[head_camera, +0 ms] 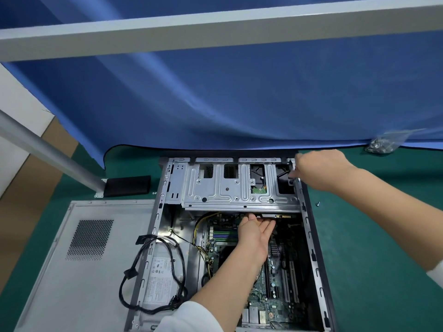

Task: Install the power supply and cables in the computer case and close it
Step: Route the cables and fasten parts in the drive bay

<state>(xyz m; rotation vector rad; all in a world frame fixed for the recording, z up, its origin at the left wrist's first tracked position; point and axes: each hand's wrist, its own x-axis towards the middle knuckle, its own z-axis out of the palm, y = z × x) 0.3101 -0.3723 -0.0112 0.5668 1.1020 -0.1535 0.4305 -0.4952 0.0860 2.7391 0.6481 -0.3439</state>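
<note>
The open computer case (314, 255) lies on its side on a green mat. Inside it, the power supply (160, 276) sits at the near left, and its black cables (134, 283) loop out over the case's left rim. My left hand (256, 232) reaches in over the motherboard (275, 279), fingers straight, their tips under the edge of the metal drive cage (230, 188). My right hand (318, 170) is at the cage's far right corner, fingers curled against the case frame; what they hold is hidden.
The grey side panel (84, 259) lies flat to the left of the case. A loose screw (318, 204) lies on the mat to the right. A bag of screws (383, 143) sits at the back right. Blue cloth (215, 104) hangs behind.
</note>
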